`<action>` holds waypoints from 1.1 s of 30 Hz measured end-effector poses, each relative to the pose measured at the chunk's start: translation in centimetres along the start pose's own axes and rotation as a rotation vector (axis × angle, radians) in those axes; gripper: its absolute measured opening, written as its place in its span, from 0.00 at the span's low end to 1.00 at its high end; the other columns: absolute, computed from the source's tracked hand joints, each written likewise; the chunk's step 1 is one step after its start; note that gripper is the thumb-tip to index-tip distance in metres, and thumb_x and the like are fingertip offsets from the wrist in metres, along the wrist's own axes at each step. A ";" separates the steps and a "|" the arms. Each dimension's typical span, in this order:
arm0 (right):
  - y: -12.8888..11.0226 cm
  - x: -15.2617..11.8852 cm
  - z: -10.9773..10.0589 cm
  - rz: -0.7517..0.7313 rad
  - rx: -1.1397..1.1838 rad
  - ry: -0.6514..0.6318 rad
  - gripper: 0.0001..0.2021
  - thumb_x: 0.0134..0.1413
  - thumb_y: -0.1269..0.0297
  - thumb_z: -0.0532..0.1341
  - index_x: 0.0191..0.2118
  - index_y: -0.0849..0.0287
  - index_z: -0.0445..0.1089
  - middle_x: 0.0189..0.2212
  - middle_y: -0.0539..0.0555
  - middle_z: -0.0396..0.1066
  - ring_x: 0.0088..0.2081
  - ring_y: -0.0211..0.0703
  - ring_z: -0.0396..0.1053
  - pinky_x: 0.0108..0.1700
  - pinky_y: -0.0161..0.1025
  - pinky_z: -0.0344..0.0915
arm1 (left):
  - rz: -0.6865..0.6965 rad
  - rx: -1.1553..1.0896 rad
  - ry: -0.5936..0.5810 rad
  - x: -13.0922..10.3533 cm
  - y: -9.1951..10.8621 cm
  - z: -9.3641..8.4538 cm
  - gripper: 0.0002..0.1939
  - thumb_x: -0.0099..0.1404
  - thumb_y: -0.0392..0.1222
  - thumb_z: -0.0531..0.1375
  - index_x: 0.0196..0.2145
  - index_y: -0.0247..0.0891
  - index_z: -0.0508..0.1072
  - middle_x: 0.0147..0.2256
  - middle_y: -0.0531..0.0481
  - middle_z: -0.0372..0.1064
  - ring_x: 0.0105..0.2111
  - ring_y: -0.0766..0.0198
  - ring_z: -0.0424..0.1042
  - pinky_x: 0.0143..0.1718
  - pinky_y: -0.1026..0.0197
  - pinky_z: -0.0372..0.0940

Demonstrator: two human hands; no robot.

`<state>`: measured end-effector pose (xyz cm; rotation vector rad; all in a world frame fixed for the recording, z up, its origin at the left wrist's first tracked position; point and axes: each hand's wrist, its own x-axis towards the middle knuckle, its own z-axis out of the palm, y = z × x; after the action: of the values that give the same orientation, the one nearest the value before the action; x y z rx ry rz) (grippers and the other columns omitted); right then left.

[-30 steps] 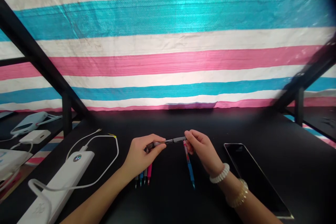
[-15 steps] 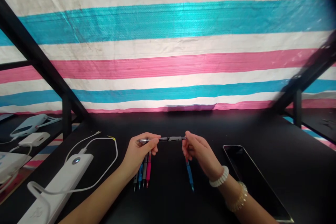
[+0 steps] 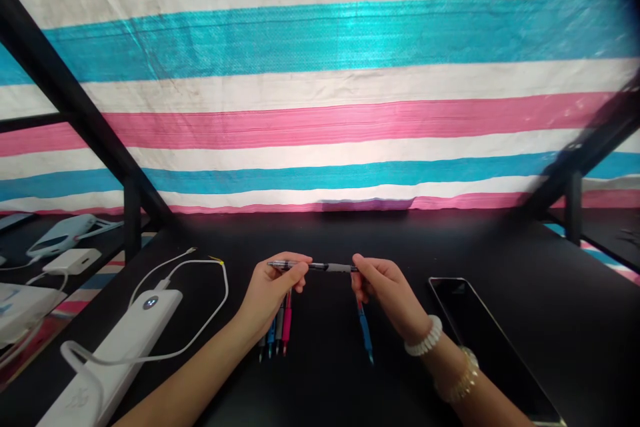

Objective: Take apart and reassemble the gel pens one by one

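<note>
Head view, the only one supplied. We record a slim dark pen [image 3: 315, 267] held level above the black table [image 3: 350, 380], near the middle of its front half. The barrel is dark and partly clear toward its left end, with a grey grip section toward the right. The left hand [image 3: 273, 293] has thumb and forefinger pinched on the pen's left end; the right hand [image 3: 385, 290] has its fingertips closed on the right end, at the grey part. We find both hands clamped on this one pen, the hands themselves apart with the barrel spanning the gap.

Beneath the left hand lies a row of pens [image 3: 277, 333] side by side on the table, pink, blue and dark ones, their upper ends hidden by the hand. Beneath the right hand lies a single blue pen [image 3: 364, 333], its upper end likewise covered by the fingers. The right wrist carries a white coiled band [image 3: 424, 337] and a gold bracelet [image 3: 463, 381].

To the right of the right forearm a dark phone [image 3: 480, 340] lies flat, screen up. To the left we note a white power bank [image 3: 115, 347] with a lit indicator and a white cable [image 3: 215, 300] looping around it. Farther left, on a neighbouring surface, sit a small white box [image 3: 75, 260] and a pale blue device [image 3: 65, 233]. Black frame bars [image 3: 75, 107] cross both upper corners before a striped tarpaulin [image 3: 320, 80] of white, blue and pink. Nothing lies between the camera and the held pen.
</note>
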<state>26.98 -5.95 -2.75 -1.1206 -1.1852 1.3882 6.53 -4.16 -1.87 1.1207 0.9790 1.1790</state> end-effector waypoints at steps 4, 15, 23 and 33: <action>0.1 0.1 0.1 0.017 -0.033 0.008 0.26 0.55 0.43 0.60 0.18 0.61 0.66 0.13 0.49 0.63 0.17 0.34 0.58 0.22 0.32 0.55 | 0.000 -0.061 -0.010 0.1 0.1 0.0 0.13 0.53 0.44 0.70 0.35 0.34 0.80 0.20 0.54 0.65 0.21 0.70 0.62 0.25 0.66 0.57; -0.3 -0.1 0.0 -0.002 0.054 0.007 0.17 0.53 0.52 0.64 0.24 0.61 0.65 0.18 0.47 0.63 0.20 0.32 0.58 0.23 0.31 0.56 | -0.025 -0.175 -0.088 0.2 -0.3 0.0 0.11 0.55 0.41 0.69 0.35 0.33 0.80 0.20 0.54 0.64 0.22 0.71 0.62 0.26 0.66 0.58; -0.6 -0.3 0.2 0.088 -0.036 -0.054 0.21 0.53 0.44 0.60 0.27 0.61 0.65 0.19 0.48 0.63 0.19 0.32 0.58 0.21 0.31 0.55 | -0.094 -0.267 -0.108 0.3 -0.4 -0.2 0.10 0.55 0.37 0.68 0.36 0.31 0.80 0.24 0.50 0.70 0.24 0.68 0.67 0.28 0.65 0.62; -0.7 -0.1 0.2 0.117 -0.076 -0.108 0.24 0.48 0.41 0.64 0.25 0.61 0.64 0.17 0.47 0.62 0.19 0.31 0.58 0.21 0.30 0.54 | -0.128 -0.293 -0.093 0.2 -0.7 -0.1 0.12 0.54 0.39 0.70 0.36 0.32 0.80 0.26 0.48 0.74 0.25 0.69 0.71 0.31 0.68 0.67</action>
<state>26.83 -6.02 -2.02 -1.1970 -1.2760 1.5203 6.55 -3.93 -2.54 0.8595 0.7664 1.1145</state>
